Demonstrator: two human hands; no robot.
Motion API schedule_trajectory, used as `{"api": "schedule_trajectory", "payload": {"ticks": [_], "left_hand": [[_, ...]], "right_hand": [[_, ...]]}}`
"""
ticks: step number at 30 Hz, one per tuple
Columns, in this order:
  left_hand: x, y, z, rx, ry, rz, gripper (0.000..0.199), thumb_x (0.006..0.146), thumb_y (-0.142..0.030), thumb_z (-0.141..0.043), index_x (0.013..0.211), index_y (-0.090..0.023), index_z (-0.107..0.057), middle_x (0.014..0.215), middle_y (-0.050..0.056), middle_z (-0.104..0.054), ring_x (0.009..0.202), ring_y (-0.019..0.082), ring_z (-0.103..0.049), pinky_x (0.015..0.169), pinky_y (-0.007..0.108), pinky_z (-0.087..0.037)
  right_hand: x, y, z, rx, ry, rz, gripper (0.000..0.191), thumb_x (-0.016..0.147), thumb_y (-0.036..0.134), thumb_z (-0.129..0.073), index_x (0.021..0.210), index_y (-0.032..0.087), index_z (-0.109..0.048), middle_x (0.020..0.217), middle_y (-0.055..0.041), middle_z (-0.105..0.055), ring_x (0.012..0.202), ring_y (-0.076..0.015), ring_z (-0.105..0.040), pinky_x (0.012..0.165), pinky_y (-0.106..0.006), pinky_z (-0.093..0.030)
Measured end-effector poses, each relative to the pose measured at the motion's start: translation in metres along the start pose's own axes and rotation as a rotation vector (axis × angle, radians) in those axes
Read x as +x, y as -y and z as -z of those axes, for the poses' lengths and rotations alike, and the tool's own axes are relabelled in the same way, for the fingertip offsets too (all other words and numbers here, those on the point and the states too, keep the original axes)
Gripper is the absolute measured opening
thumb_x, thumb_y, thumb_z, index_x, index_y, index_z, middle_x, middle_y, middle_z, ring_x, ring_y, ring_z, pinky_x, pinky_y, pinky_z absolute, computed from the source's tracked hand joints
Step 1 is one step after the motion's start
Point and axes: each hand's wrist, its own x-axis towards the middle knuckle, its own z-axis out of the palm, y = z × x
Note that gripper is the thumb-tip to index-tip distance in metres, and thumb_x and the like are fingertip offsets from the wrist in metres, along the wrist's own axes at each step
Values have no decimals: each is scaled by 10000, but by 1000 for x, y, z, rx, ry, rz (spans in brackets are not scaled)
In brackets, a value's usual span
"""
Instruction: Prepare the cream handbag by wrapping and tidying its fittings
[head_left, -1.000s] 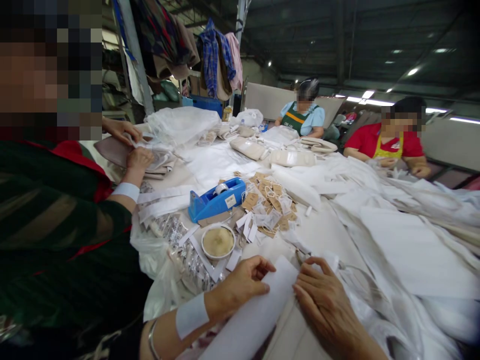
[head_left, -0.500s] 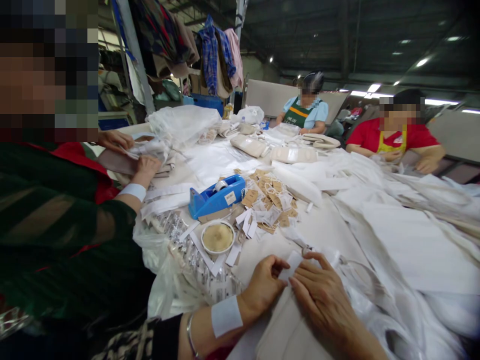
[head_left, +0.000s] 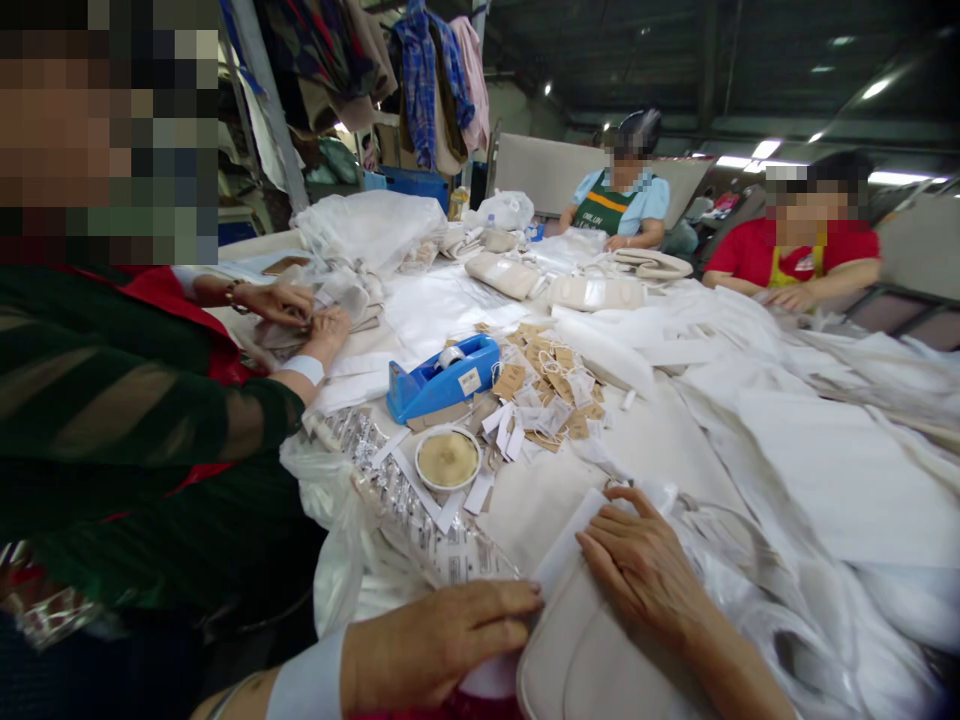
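Note:
A beige bag with a rounded flap (head_left: 592, 640) lies tilted in front of me. A white strip (head_left: 564, 550) runs along its left edge. My right hand (head_left: 649, 565) lies over the bag's upper part, fingers loosely stretched out and tips on the strip's upper end. Further down, the straightened fingers of my left hand (head_left: 442, 640) reach across the strip beside the bag's edge. The left thumb is hidden. White material shows below that hand as well.
Beyond my hands are a round tub (head_left: 448, 458), a blue tape dispenser (head_left: 442, 380) and a pile of brown tags (head_left: 551, 375). Clear plastic (head_left: 341, 530) hangs at the table edge. A co-worker's hands (head_left: 300, 315) handle fabric at left; two people sit opposite.
My left hand has moved down and left along the strip, and its pinch has straightened out. More of the strip and of the bag's flap shows. My right hand has barely moved.

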Motion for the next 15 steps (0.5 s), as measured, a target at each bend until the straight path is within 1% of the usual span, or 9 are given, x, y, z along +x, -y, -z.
{"api": "schedule_trajectory", "payload": {"ticks": [2, 4, 5, 7, 9, 12, 15], "left_hand": [[1, 6, -10, 0, -36, -47, 462, 886, -50, -415, 1322, -188, -483, 1453, 145, -471, 1398, 219, -368, 1150, 360, -335], [7, 12, -15, -36, -72, -63, 402, 900, -73, -409, 1269, -180, -529, 1401, 144, -530, 1366, 216, -419, 1135, 350, -359], [10, 15, -16, -60, -83, -64, 382, 895, -73, -412, 1235, -172, -555, 1379, 144, -552, 1350, 216, -441, 1126, 343, -368], [16, 17, -15, -107, -90, -60, 370, 868, -55, -411, 1170, -160, -596, 1329, 142, -592, 1312, 213, -485, 1108, 327, -383], [21, 15, -13, -133, -87, -35, 387, 825, -31, -417, 1125, -169, -618, 1277, 124, -627, 1254, 210, -537, 1073, 313, -405], [27, 11, -15, -104, -130, 75, 406, 772, -29, -435, 1081, -209, -626, 1171, 74, -675, 1110, 202, -613, 972, 286, -448], [38, 7, -18, -76, -246, 302, 364, 745, -63, -472, 1043, -223, -607, 968, 23, -701, 894, 176, -646, 814, 238, -459]], "right_hand": [[1, 2, 1, 12, 5, -2, 370, 977, 179, -398, 631, 204, -528, 602, 21, -562, 631, -123, -518, 983, -406, -336], [3, 5, 6, 39, 21, 2, 342, 975, 172, -400, 663, 204, -536, 634, 18, -576, 661, -127, -535, 980, -408, -344], [4, 7, 9, 62, 33, 7, 305, 973, 169, -405, 711, 205, -556, 673, 12, -595, 692, -131, -550, 981, -411, -347], [6, 11, 17, 119, 61, 26, 198, 965, 166, -428, 868, 209, -596, 796, -13, -638, 790, -149, -583, 973, -414, -363], [5, 14, 23, 172, 96, 51, 156, 955, 180, -454, 1003, 221, -596, 911, -41, -655, 877, -173, -596, 928, -399, -404], [0, 15, 27, 203, 125, 41, 139, 943, 237, -488, 1020, 234, -604, 946, -55, -648, 897, -192, -600, 839, -363, -461], [-7, 15, 25, 191, 100, -7, 151, 935, 292, -511, 1040, 242, -608, 951, -56, -630, 911, -201, -600, 818, -342, -484]]}}
